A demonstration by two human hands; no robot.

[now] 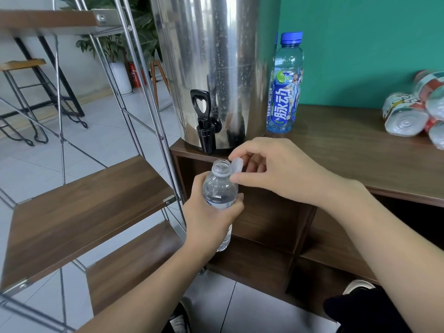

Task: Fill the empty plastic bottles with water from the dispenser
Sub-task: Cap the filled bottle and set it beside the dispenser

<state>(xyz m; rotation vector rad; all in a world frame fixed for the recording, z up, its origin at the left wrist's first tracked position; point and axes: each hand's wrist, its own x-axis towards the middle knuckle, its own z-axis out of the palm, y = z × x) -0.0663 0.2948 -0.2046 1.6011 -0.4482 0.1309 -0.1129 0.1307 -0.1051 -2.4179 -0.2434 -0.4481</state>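
Clear bottle gripped mid-body in left hand, neck open above the grip, below spout; cap pinched by right hand; light, thin-walled, likely crushable, so gentle squeeze

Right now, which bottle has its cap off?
The clear bottle in the left hand; the right hand pinches its cap. The blue bottle stays capped.

The dispenser stands on the cabinet, capped bottle just right, lying bottles farther right.
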